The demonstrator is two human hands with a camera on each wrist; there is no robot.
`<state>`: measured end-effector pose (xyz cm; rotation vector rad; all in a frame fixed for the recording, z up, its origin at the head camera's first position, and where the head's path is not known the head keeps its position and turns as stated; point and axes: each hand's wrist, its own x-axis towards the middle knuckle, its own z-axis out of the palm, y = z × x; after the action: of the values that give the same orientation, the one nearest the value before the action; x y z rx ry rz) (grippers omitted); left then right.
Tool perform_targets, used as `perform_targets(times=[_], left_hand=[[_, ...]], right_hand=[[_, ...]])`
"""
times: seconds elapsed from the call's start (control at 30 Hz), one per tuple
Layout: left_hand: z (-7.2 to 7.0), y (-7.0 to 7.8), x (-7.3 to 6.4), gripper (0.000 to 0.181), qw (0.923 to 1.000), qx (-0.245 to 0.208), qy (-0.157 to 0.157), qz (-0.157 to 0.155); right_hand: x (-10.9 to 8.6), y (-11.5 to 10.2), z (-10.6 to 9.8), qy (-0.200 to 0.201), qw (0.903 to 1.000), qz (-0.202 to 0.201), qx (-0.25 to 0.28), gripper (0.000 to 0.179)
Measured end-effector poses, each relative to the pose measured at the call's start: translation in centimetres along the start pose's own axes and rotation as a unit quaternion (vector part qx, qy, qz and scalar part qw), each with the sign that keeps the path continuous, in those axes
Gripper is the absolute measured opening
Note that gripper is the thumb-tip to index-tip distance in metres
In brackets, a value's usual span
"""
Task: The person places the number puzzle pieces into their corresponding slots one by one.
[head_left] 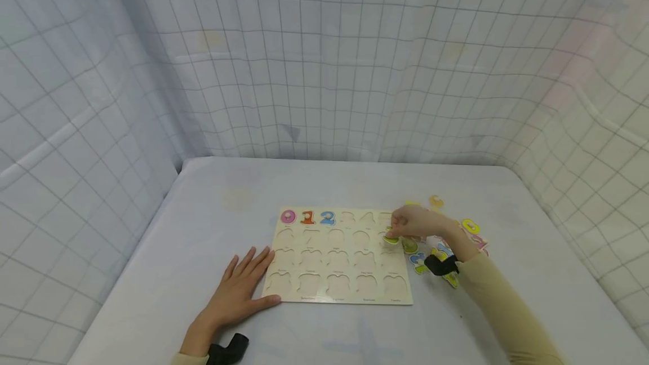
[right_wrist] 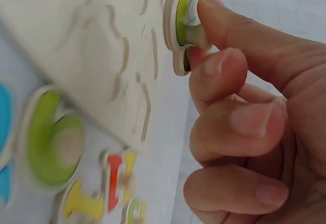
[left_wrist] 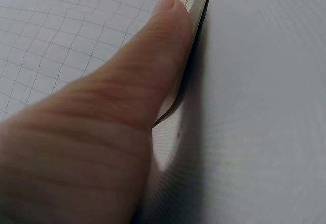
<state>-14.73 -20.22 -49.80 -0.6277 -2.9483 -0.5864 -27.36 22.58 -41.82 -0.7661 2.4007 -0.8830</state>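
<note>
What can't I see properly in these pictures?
Head: printed words on the puzzle board, too small to read.
Head: loose puzzle pieces, partly covered by the right grip.
Left wrist: puzzle board, partly behind the left grip, cut off above.
Right wrist: held green piece, its face partly behind fingertips.

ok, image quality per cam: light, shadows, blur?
Head: soft, fairly even light across the board; left wrist: dark shadow along the board's edge, bright patch near its corner; right wrist: loose green number blurred, right hand sharper.
</note>
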Motion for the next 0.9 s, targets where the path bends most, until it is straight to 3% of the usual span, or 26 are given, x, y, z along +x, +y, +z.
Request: perform_targets(times=[0.2, 0.43, 0.63, 0.9], left_hand=[[0.1, -0.1, -0.1, 0.095, 1.0, -0.009, 0.002, 0.003], [0.2, -0.2, -0.1, 0.095, 1.0, 0.002, 0.007, 0.005], [0.2, -0.2, -0.1, 0.095, 0.9999, 0.003, 0.01, 0.005], [0.2, -0.3, 0.1, 0.094, 0.9999, 0.005, 0.008, 0.005]], right_hand=[[5.5, -1.8, 0.2, -0.013, 0.9999, 0.005, -0.01, 0.025], [10.0, -2.4, 1.0, -0.034, 0.9985, 0.009, -0.042, 0.024], [11.8, -2.2, 1.3, -0.042, 0.9984, 0.022, -0.03, 0.022], [12.0, -1.8, 1.6, -0.033, 0.998, 0.051, 0.018, 0.022]])
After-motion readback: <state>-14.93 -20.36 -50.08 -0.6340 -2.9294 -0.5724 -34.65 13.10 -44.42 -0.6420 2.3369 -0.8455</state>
